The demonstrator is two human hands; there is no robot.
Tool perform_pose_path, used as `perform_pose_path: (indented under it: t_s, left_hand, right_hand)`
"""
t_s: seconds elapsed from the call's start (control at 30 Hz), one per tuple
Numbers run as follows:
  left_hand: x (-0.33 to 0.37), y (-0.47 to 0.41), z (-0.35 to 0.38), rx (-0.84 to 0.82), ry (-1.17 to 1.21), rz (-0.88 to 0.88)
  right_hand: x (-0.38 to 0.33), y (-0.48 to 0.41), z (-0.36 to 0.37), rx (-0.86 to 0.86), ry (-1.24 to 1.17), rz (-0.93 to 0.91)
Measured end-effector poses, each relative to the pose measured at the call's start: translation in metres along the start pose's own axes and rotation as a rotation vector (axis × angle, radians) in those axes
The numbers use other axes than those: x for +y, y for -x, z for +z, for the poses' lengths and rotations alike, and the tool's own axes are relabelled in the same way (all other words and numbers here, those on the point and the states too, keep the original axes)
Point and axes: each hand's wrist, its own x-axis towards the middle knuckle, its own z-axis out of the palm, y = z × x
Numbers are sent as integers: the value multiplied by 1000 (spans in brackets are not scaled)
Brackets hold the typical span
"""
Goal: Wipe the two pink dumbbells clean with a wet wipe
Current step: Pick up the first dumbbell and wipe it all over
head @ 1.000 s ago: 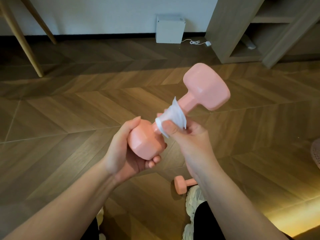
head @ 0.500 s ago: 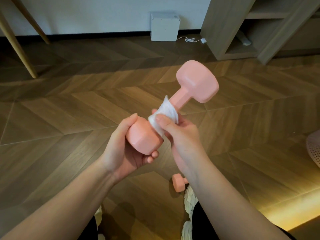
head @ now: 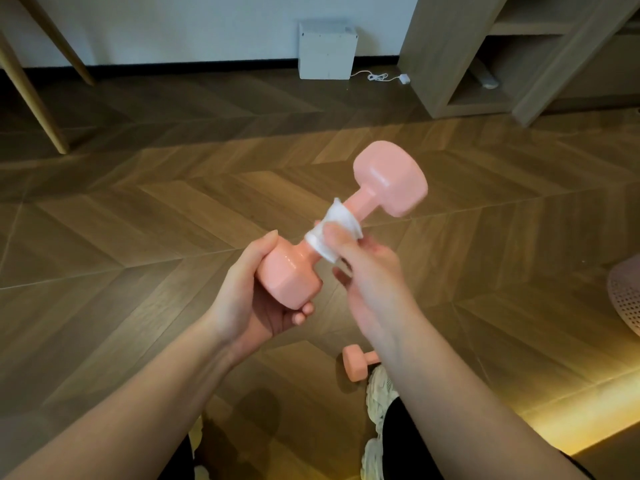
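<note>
Mid-frame, the held dumbbell (head: pixel 360 202) is up in the air over the wood floor (head: pixel 138 237), tilted: one head low & near, other head high & farther off. Low head sits in the left hand (head: pixel 249 299), cupped from underneath w/ fingers curled round it, thumb up along its side. Just above that head the wet wipe (head: pixel 332 230) is wrapped round the handle. There the right hand (head: pixel 367 271) pinches the wipe onto the handle, thumb on top, fingers under. Handle btwn wipe & high head is bare pink.

Below the held dumbbell, well apart, the 2nd dumbbell (head: pixel 355 363) lies on the floor. Only one head shows, rest hidden behind the right forearm. A pale shoe (head: pixel 381 393) is at its side, touching or just beside, can't tell.

Far beyond the held dumbbell, by the wall: white box (head: pixel 327 51) w/ a white cable (head: pixel 379 77) next to it. Beyond & to the right, a wood shelf unit (head: pixel 450 46). Beyond & far left, wooden legs (head: pixel 31 98). Right of the held dumbbell, at frame edge, a pink perforated obj (head: pixel 627 296), cut off.
</note>
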Motion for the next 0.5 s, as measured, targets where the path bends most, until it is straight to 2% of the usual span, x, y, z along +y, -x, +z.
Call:
perform_pose_path:
  t_s: [0.13,0.3,0.4,0.5]
  left_hand:
    - [3,-1,-2,11,-56,16]
    - [0,-4,0,39,-120,76]
    - [-9,-8,-1,93,-143,122]
    - [-16,-13,-10,173,-274,208]
  right_hand:
    - [-17,-5,-7,68,-118,-60]
    - [-19,-10,-14,65,-341,3]
    - [-12,-12,-18,72,-315,12]
    - [-3,-14,-20,118,-244,59]
